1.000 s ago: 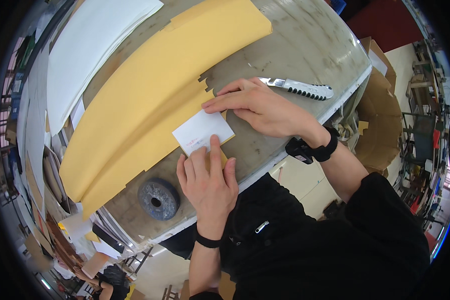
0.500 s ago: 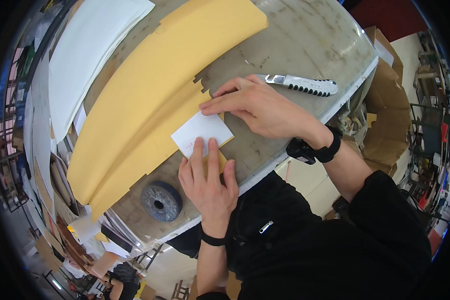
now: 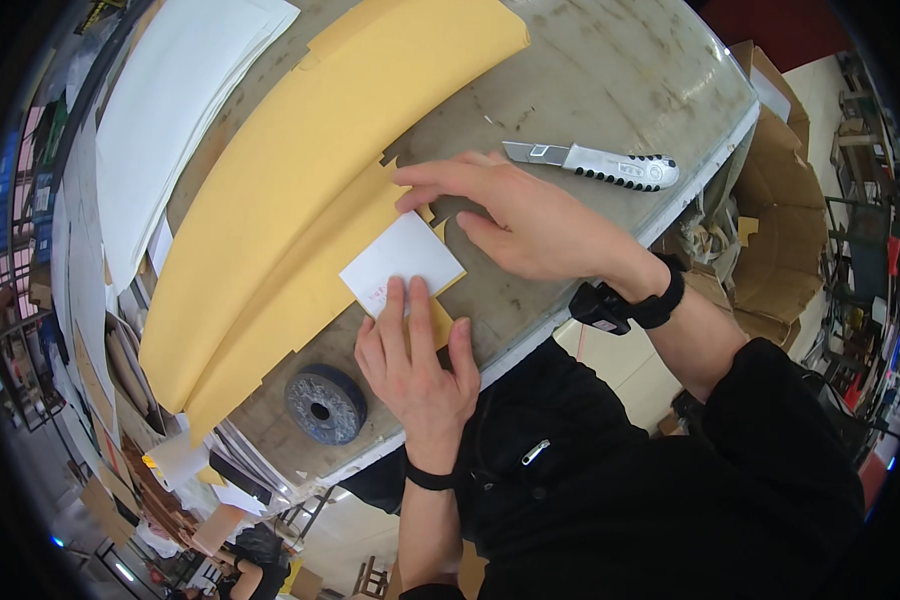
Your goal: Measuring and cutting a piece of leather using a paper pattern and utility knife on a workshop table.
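Observation:
My left hand (image 3: 413, 370) lies with two fingertips flat on the near corner of a white paper square (image 3: 403, 264), its thumb held apart. The square sits over the notched near edge of a large folded yellow paper sheet (image 3: 300, 200), and a small yellow piece (image 3: 440, 322) shows beneath it. Just beyond the square, my right hand (image 3: 515, 215) has its forefinger stretched to the yellow sheet's cut edge; the thumb is spread, and nothing shows between them. A silver utility knife (image 3: 610, 166) with its blade out rests on the table past my right hand.
A dark round tape-like roll (image 3: 326, 404) lies left of my left hand. Large white sheets (image 3: 175, 120) are stacked at the far left of the worn table (image 3: 610, 60). An open cardboard box (image 3: 780, 210) stands off the table's right edge.
My right hand has drawn off the white square, its thumb spreading from the fingers. The knife's blade now shows more fully. My left hand stays on the square.

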`<state>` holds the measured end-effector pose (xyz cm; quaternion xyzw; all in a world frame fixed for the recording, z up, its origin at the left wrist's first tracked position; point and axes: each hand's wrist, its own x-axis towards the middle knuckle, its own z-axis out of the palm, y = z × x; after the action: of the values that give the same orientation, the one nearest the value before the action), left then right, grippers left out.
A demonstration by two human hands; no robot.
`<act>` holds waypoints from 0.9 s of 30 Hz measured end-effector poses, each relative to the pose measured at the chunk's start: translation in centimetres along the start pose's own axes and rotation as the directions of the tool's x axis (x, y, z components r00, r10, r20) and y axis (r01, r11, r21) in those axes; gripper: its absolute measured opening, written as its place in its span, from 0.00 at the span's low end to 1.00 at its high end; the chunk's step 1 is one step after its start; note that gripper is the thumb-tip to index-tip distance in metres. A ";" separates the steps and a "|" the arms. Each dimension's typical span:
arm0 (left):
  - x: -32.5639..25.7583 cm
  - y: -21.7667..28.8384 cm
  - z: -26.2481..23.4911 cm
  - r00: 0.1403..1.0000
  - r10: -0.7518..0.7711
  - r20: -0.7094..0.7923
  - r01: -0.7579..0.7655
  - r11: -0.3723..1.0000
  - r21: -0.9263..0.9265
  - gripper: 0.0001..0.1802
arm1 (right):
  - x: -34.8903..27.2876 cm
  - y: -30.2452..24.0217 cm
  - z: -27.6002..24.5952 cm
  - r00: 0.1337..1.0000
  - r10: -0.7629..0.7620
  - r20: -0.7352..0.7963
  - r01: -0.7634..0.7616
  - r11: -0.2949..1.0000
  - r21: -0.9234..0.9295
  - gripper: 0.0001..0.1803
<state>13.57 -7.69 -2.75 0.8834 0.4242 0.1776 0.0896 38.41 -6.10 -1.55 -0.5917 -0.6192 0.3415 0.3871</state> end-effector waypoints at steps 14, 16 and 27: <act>0.0 -0.3 -0.3 1.000 -0.011 -0.005 0.010 0.996 -0.083 0.37 | 1.0 -3.3 -1.6 0.981 0.042 0.187 -0.129 0.866 0.483 0.37; 0.0 -0.3 -0.3 1.000 -0.006 -0.007 0.006 0.996 -0.087 0.37 | 1.2 -3.4 -2.0 0.970 0.085 0.227 -0.197 0.822 0.535 0.38; -0.1 -0.3 -0.1 1.000 -0.009 -0.012 0.008 0.998 -0.066 0.36 | 1.7 -2.9 -2.9 0.969 0.109 0.221 -0.207 0.850 0.485 0.42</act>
<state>13.28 -7.55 -2.73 0.8771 0.4224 0.1964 0.1169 39.62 -4.70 2.51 -0.4844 -0.4906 0.5758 0.4394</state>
